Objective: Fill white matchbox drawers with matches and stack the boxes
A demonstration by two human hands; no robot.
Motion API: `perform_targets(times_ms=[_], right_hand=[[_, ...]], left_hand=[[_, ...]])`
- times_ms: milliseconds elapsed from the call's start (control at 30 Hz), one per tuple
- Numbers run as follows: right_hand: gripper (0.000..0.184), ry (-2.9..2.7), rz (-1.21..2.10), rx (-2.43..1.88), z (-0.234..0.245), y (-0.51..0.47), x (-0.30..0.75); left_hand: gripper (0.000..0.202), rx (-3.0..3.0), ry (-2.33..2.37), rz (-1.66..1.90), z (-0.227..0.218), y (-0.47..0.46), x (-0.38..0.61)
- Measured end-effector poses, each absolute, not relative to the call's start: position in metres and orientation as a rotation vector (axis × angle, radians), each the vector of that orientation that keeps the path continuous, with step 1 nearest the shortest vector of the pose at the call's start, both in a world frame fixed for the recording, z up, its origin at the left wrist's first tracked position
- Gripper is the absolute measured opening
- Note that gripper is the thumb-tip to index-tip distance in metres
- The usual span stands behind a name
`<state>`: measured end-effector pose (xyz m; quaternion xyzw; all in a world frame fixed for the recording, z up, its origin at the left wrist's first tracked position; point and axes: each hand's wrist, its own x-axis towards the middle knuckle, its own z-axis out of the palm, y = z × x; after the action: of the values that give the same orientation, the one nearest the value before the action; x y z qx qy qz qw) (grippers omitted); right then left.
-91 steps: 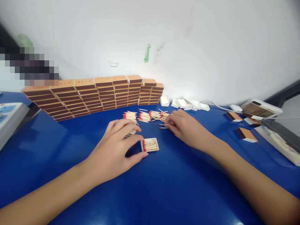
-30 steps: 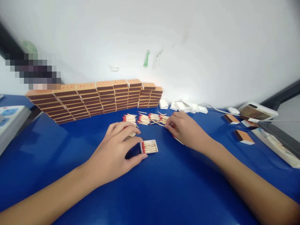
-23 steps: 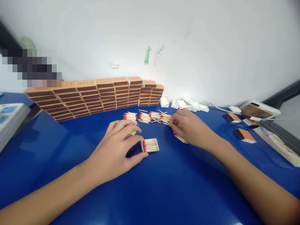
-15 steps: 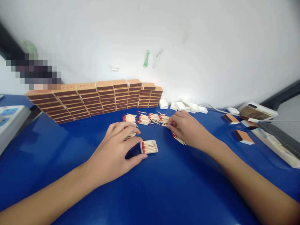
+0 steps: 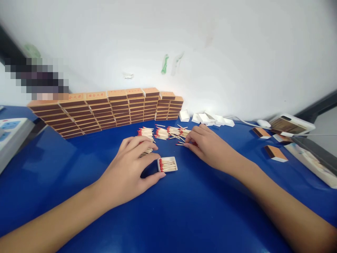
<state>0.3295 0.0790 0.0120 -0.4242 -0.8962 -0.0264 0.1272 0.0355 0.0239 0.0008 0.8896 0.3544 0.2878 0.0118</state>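
Note:
My left hand (image 5: 131, 168) rests on the blue table with thumb and index finger closed about the left end of a small white matchbox tray (image 5: 177, 169). Red-headed matches (image 5: 167, 163) lie side by side in that tray, heads to the left. Behind my left fingers, more loose matches (image 5: 147, 151) are partly hidden. My right hand (image 5: 201, 142) pinches a few matches (image 5: 180, 143) at the right end of the loose piles; its other fingers are curled and cover part of them. Several match piles (image 5: 162, 133) lie between the two hands, farther back.
A long stack of closed matchboxes (image 5: 102, 109) stands along the wall at the back left. White trays (image 5: 202, 118) lie right of it. Further right are loose matchboxes (image 5: 276, 153), a white device (image 5: 292, 123) and a cable. A power strip (image 5: 15, 130) sits far left.
My right hand has shifted slightly left and down, and the matches at its fingertips now stick out leftward. My left hand and the tray stay in place.

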Motion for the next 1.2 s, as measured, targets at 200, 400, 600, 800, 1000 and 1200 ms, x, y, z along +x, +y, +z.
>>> perform_targets(times_ms=[200, 400, 600, 800, 1000, 1200], right_hand=[[0.014, -2.622, 0.006, -1.253, 0.009, 0.081, 0.331], [0.016, -2.585, 0.031, -1.194, 0.017, 0.073, 0.324], [0.016, -2.638, -0.018, -1.012, 0.029, 0.05, 0.305], [0.022, -2.755, -0.298, -0.925, 0.02, 0.035, 0.283], [0.021, -2.72, -0.117, -0.929, 0.019, 0.037, 0.288], [0.016, -2.638, 0.04, -0.945, 0.022, 0.036, 0.286]], left_hand=[[0.022, 2.785, 1.096, 0.891, 0.001, 0.024, 0.036], [0.022, 2.785, 1.114, 0.884, 0.001, 0.024, 0.035], [0.022, 2.783, 1.126, 0.882, 0.001, 0.024, 0.036], [0.023, 2.792, 1.122, 0.876, 0.0, 0.025, 0.037], [0.024, 2.797, 1.118, 0.878, -0.003, 0.025, 0.036], [0.024, 2.793, 1.111, 0.877, -0.002, 0.025, 0.036]])
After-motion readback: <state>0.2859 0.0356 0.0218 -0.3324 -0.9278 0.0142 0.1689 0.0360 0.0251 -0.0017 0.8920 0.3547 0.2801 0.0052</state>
